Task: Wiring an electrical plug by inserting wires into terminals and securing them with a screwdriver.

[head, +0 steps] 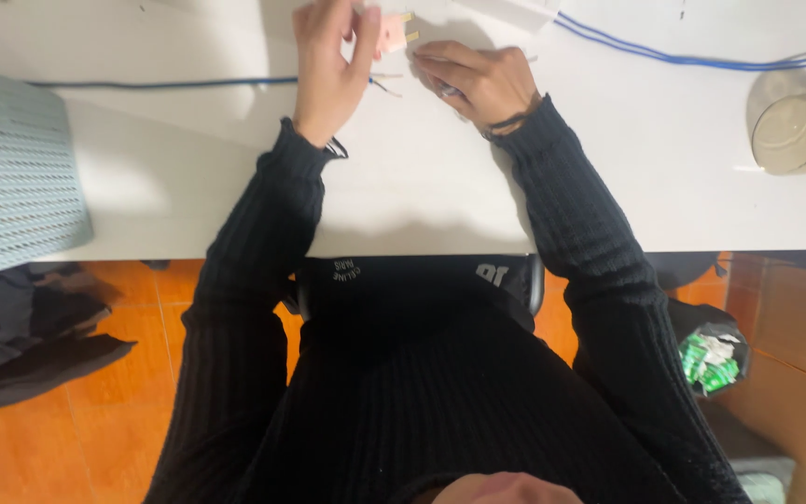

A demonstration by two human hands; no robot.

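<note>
white table [422, 205] fills the top of the view, and an orange floor shows below it. a person in a black knit top sits at the table with both arms stretched forward.

the left hand [328, 70] is raised at the far edge of the table. its fingers are curled shut on a small pink plug [391, 33] with brass pins that point to the right. the plug sits at the tips of that hand, so the left hand is the nearer one.

the right hand [478, 79] lies flat and low on the table, just to the right of the plug and a bit nearer the person. its fingers are partly curled and point left toward the plug. something dark and thin seems to be under them, but i cannot tell what, or if it is gripped.

a blue cable [160, 84] runs long ways from left to right across the table. its bare wire ends [386, 84] lie between the two hands, just under the plug.

a pale basket [11, 177] sits at the left. another blue cable [683, 58] runs off to the right, toward a beige rounded thing [799, 126].
</note>
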